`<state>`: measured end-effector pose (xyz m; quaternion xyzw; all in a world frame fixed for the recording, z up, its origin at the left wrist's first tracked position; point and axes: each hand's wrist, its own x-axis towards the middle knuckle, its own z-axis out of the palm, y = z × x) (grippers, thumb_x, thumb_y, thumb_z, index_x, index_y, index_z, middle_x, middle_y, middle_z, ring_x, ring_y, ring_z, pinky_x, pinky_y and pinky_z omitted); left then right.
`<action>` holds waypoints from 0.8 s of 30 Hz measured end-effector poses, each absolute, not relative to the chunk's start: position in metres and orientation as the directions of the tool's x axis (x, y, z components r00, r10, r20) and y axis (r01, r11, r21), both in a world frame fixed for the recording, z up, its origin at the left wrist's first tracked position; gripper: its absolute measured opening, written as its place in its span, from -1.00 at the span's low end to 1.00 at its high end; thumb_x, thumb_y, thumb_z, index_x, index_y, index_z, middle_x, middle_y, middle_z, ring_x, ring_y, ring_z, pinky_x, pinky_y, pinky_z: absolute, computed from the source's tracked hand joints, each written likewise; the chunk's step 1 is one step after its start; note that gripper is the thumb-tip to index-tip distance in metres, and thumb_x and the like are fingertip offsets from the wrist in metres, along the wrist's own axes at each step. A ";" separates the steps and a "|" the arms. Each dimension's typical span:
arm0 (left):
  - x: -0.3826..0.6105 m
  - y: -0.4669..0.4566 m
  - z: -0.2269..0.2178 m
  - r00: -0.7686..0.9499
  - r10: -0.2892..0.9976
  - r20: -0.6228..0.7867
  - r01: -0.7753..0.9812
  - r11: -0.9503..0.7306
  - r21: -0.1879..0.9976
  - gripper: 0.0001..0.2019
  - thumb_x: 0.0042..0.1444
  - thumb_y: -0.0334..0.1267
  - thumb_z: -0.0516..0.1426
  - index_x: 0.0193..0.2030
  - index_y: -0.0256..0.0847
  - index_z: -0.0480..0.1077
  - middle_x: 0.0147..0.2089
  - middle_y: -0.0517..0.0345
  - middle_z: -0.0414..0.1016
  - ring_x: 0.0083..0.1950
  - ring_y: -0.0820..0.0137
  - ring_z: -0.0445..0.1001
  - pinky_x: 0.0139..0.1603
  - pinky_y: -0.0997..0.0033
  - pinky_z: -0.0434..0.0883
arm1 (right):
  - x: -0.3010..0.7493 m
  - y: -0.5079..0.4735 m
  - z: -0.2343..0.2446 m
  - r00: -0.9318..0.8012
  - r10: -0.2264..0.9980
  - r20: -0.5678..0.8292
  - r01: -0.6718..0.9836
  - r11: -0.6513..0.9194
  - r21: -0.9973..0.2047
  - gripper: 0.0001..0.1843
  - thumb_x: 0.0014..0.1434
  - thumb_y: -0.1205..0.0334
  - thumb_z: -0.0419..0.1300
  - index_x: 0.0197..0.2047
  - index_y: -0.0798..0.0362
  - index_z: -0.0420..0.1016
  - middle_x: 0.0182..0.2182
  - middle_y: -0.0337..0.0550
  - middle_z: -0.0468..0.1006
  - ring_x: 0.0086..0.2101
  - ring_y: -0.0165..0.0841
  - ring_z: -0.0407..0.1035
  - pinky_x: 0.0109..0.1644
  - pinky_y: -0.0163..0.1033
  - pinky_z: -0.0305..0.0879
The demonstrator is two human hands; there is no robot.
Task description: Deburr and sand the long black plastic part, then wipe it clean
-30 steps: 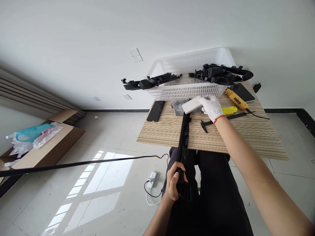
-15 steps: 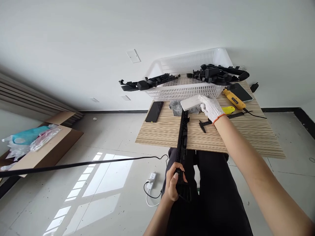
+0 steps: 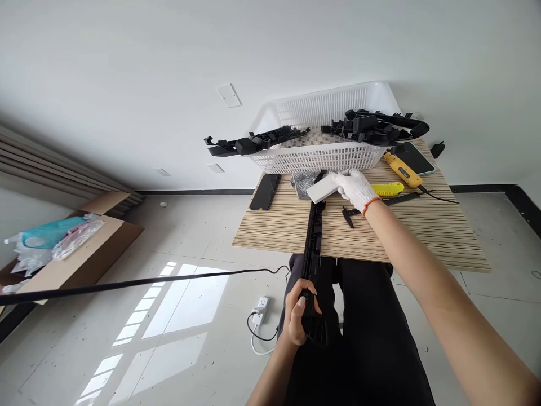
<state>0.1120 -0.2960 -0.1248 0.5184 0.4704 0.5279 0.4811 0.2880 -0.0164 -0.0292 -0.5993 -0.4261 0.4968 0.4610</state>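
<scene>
My bare left hand (image 3: 299,318) is closed round the near end of a long black plastic strip (image 3: 315,237). The strip runs from my lap up onto the striped wooden table (image 3: 422,237). My right hand (image 3: 354,189), in a white knit glove, grips a white rectangular block (image 3: 322,189) over the strip's far end. A grey speckled pad (image 3: 303,182) lies just beyond the block.
A white slatted basket (image 3: 321,155) holds several black plastic parts at the back. On the table lie a black phone (image 3: 265,192), a yellow knife (image 3: 389,189), a yellow corded tool (image 3: 403,169), a black caliper (image 3: 350,214). A cable (image 3: 127,282) and power strip (image 3: 262,304) are on the floor.
My right hand has slid the white block a little to the left and nearer, along the strip's far end. The left hand has kept its grip.
</scene>
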 end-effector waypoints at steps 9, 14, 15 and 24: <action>0.112 -0.295 -0.124 0.005 0.995 0.104 -0.028 -0.104 0.994 -0.59 0.36 0.13 -0.04 -0.18 -0.19 0.37 -0.54 0.17 0.49 -0.54 0.41 0.36 -0.43 0.39 0.28 | 0.289 -0.014 -0.030 0.197 0.962 -0.187 0.058 -0.202 -0.978 -0.73 0.20 0.18 0.30 -0.33 -0.05 0.23 -0.49 -0.27 0.45 -0.60 -0.45 0.33 -0.63 -0.38 0.18; 0.113 -0.295 -0.123 0.003 0.994 0.113 -0.023 -0.113 0.993 -0.59 0.37 0.12 -0.05 -0.18 -0.19 0.37 -0.54 0.18 0.47 -0.54 0.42 0.35 -0.43 0.40 0.27 | 0.289 -0.013 -0.032 0.316 0.948 -0.040 0.143 -0.089 -0.986 -0.82 0.20 0.24 0.27 -0.30 -0.03 0.29 -0.40 -0.26 0.50 -0.58 -0.48 0.36 -0.58 -0.38 0.24; 0.113 -0.296 -0.123 0.002 0.994 0.110 -0.022 -0.110 0.994 -0.59 0.37 0.12 -0.05 -0.18 -0.19 0.37 -0.54 0.18 0.48 -0.54 0.42 0.35 -0.43 0.40 0.27 | 0.290 -0.012 -0.032 0.342 0.940 -0.008 0.141 -0.059 -0.988 -0.82 0.21 0.23 0.26 -0.29 -0.04 0.28 -0.40 -0.27 0.49 -0.58 -0.49 0.36 -0.57 -0.39 0.25; 0.112 -0.297 -0.125 -0.001 0.994 0.112 -0.011 -0.112 0.994 -0.61 0.36 0.11 -0.03 -0.17 -0.19 0.36 -0.54 0.19 0.48 -0.53 0.43 0.33 -0.42 0.41 0.26 | 0.300 -0.007 -0.032 0.151 0.985 -0.083 0.024 -0.087 -0.996 -0.73 0.14 0.25 0.34 -0.28 -0.05 0.25 -0.48 -0.34 0.42 -0.61 -0.52 0.28 -0.67 -0.47 0.12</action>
